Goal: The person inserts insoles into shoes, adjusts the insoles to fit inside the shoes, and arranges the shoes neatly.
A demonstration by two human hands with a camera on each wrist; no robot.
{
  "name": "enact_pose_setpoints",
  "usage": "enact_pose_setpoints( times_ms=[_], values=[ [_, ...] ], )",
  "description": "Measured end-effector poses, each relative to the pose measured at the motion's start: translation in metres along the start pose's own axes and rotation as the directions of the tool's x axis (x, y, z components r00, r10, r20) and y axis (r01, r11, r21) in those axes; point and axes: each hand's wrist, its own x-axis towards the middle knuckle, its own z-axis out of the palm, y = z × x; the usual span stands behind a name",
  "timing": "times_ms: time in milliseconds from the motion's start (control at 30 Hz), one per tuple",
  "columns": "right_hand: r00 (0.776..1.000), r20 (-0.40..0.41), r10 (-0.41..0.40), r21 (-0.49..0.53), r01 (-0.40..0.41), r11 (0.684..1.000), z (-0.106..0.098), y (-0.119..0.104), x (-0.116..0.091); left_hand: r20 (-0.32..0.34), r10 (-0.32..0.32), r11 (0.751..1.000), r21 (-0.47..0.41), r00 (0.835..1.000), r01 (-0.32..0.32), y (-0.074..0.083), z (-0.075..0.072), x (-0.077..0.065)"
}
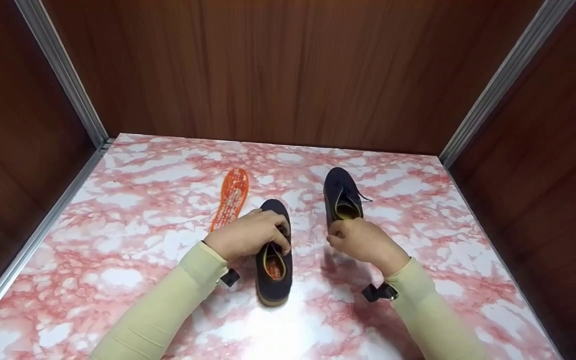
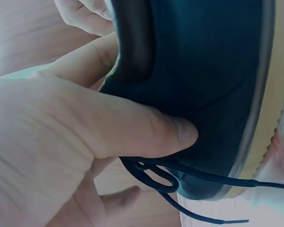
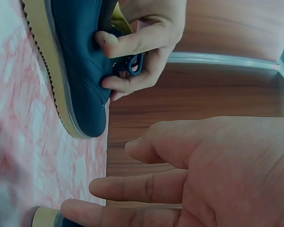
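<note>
A dark blue lace-up shoe with a tan sole lies toe-away in the middle of the table, an orange patterned insole showing inside. My left hand grips it around the laced front; in the left wrist view the thumb presses its side below the loose laces. To the right stands the matching shoe, yellowish inside. At its heel end is my right hand, and the right wrist view shows this hand's fingers loosely extended, overlapping the heel, with nothing held.
An orange insole with a pale pattern lies left of the shoes, partly hidden by the left hand. The red-and-white marbled table is enclosed by brown wood-grain panels with metal corner strips.
</note>
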Motion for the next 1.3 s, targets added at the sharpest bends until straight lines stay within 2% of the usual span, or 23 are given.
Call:
enact_pose_setpoints(
  times_ms=[100,167,300,433,500,633,700,800,1033,1200,1300],
  values=[
    [1.0,0.001,0.0,0.001,0.0,1.0,0.001,0.0,0.001,-0.016,0.021,0.999,-0.049,1.0,-0.022,-0.003,0.0,-0.003],
    [1.0,0.002,0.0,0.0,0.0,1.0,0.003,0.0,0.001,-0.013,0.008,0.996,-0.091,1.0,-0.009,-0.003,0.0,-0.006],
    [1.0,0.008,-0.005,0.007,0.005,1.0,0.006,0.002,0.001,-0.036,-0.102,0.985,-0.144,0.994,0.095,0.005,-0.004,-0.014],
    [1.0,0.007,0.005,0.017,-0.005,1.0,0.008,0.003,0.0,-0.063,-0.205,0.967,-0.169,0.977,0.192,0.024,-0.013,-0.023],
    [1.0,0.003,0.011,0.022,-0.011,1.0,0.007,0.004,0.0,-0.027,-0.247,0.954,-0.181,0.969,0.238,0.035,-0.017,-0.026],
    [1.0,-0.009,0.008,0.006,-0.008,1.0,0.005,0.005,0.0,0.089,-0.3,0.933,-0.181,0.95,0.312,0.055,-0.019,-0.03],
    [1.0,-0.012,0.001,-0.006,-0.001,1.0,0.004,0.004,0.001,0.128,-0.312,0.93,-0.161,0.941,0.33,0.061,-0.015,-0.031],
    [1.0,-0.015,-0.008,-0.009,0.008,1.0,0.006,0.003,0.002,0.152,-0.327,0.928,-0.132,0.933,0.347,0.065,-0.007,-0.031],
    [1.0,-0.007,0.001,0.009,-0.001,1.0,0.01,0.004,0.002,0.14,-0.336,0.935,-0.067,0.931,0.347,0.065,0.011,-0.029],
    [1.0,0.006,0.009,0.019,-0.01,1.0,0.009,0.004,0.003,0.17,-0.359,0.924,-0.072,0.918,0.375,0.063,0.014,-0.025],
    [1.0,0.01,0.011,0.017,-0.012,1.0,0.007,0.004,0.004,0.171,-0.364,0.923,-0.065,0.916,0.379,0.062,0.013,-0.022]
  ],
)
